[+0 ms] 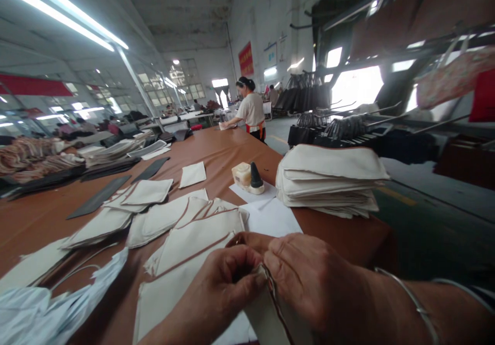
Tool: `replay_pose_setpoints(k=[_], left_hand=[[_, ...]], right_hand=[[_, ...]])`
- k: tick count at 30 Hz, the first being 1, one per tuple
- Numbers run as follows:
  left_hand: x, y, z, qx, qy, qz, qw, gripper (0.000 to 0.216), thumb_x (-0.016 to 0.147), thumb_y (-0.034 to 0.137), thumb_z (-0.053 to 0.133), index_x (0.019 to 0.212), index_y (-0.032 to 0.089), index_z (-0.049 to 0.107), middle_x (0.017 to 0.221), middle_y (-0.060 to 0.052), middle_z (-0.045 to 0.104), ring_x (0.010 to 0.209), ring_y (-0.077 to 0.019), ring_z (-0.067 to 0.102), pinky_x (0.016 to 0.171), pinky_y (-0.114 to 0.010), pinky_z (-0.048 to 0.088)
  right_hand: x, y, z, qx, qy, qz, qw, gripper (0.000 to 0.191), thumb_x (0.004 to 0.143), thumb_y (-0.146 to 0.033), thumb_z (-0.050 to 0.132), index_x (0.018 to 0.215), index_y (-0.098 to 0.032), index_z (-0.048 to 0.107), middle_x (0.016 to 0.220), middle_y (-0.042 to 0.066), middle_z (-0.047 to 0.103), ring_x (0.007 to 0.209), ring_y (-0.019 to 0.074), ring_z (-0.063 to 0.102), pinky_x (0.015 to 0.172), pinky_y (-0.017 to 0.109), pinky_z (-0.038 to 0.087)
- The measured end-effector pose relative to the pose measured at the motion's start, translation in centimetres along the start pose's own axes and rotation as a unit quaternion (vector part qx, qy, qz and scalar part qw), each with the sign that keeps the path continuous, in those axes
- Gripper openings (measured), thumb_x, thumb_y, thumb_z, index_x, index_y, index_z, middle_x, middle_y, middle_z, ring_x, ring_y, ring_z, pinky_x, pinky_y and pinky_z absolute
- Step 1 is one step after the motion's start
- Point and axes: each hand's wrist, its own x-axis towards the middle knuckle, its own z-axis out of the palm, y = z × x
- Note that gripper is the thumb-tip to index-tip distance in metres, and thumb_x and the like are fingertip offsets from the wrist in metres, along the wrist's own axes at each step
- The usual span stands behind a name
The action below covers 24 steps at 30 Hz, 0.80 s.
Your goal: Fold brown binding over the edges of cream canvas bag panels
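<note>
Both my hands meet at the front of the table on a cream fabric piece (265, 316) with a dark brown edge. My left hand (228, 283) pinches that edge between thumb and fingers. My right hand (305, 273) is closed on the same edge just to the right, its fingertips mostly hidden. Beneath and left of my hands lie overlapping cream fabric panels (201, 236) with brown trim. Beyond them, a small container (243, 175) and a black cone-shaped thing (255, 175) stand on white paper (270, 216).
A tall stack of cream panels (328, 175) stands at the table's right edge. More panels (150, 191) and dark strips (98, 196) lie left on the brown table cover (224, 149). Crumpled pale-blue cloth (62, 304) is at lower left. A person (251, 108) works at the far end.
</note>
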Motion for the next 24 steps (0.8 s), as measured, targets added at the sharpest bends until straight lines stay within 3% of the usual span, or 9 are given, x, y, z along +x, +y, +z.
replay_pose_setpoints(k=[3,5,8,10,11,19,24], left_hand=[[-0.1,-0.2,0.2,0.019,-0.009,-0.006,1.000,0.045,0.079,0.054,0.073,0.085,0.010,0.065,0.074,-0.003,0.058,0.064,-0.0097,0.042,0.056,-0.022,0.030],[-0.2,-0.5,0.1,0.013,-0.012,-0.015,1.000,0.044,0.079,0.053,0.074,0.084,0.010,0.065,0.072,-0.002,0.055,0.062,-0.0089,0.041,0.055,-0.022,0.027],[-0.1,-1.0,-0.3,-0.034,-0.019,-0.027,0.999,0.041,0.076,0.048,0.078,0.083,0.011,0.064,0.071,-0.001,0.054,0.060,-0.0085,0.043,0.055,-0.021,0.029],[0.0,-1.3,-0.3,-0.069,-0.021,-0.036,0.997,0.040,0.072,0.045,0.081,0.082,0.011,0.063,0.069,-0.001,0.055,0.058,-0.0084,0.045,0.055,-0.021,0.030],[0.1,-1.3,-0.3,-0.082,-0.017,-0.037,0.996,0.039,0.071,0.044,0.082,0.081,0.011,0.063,0.067,-0.001,0.055,0.056,-0.0083,0.045,0.054,-0.021,0.030],[0.6,-1.3,0.3,-0.057,0.032,-0.039,0.997,0.048,0.071,0.054,0.079,0.069,0.011,0.058,0.059,0.001,0.050,0.050,-0.0064,0.038,0.050,-0.021,0.025],[0.6,-1.3,0.1,-0.076,0.019,-0.033,0.996,0.043,0.076,0.051,0.075,0.074,0.011,0.059,0.063,0.001,0.050,0.053,-0.0068,0.038,0.052,-0.021,0.026]], right_hand=[[0.0,0.3,0.6,0.052,-0.019,0.030,0.998,0.017,0.089,-0.007,0.045,0.084,-0.009,0.061,0.074,0.008,0.061,0.067,0.0183,0.055,0.059,0.032,0.041],[0.2,1.2,0.6,0.167,-0.074,0.109,0.977,0.013,0.086,-0.010,0.046,0.084,-0.012,0.058,0.075,0.005,0.060,0.064,0.0145,0.052,0.058,0.027,0.039],[0.7,2.8,0.2,0.407,-0.171,0.231,0.867,0.011,0.086,-0.019,0.046,0.083,-0.014,0.055,0.076,0.002,0.059,0.066,0.0102,0.050,0.060,0.021,0.039],[0.9,3.4,0.0,0.517,-0.191,0.247,0.797,0.017,0.089,-0.027,0.044,0.083,-0.014,0.053,0.079,0.002,0.057,0.069,0.0102,0.049,0.063,0.021,0.041],[0.9,3.6,-0.1,0.543,-0.191,0.246,0.780,0.020,0.090,-0.030,0.044,0.083,-0.014,0.053,0.079,0.002,0.056,0.070,0.0104,0.048,0.064,0.021,0.041],[1.0,3.3,-0.1,0.516,-0.171,0.253,0.801,0.021,0.092,-0.031,0.043,0.083,-0.014,0.051,0.076,0.001,0.051,0.068,0.0102,0.045,0.064,0.021,0.038],[0.6,2.9,0.1,0.441,-0.156,0.250,0.848,0.017,0.092,-0.028,0.042,0.084,-0.015,0.049,0.076,0.002,0.056,0.066,0.0114,0.048,0.063,0.023,0.038]])
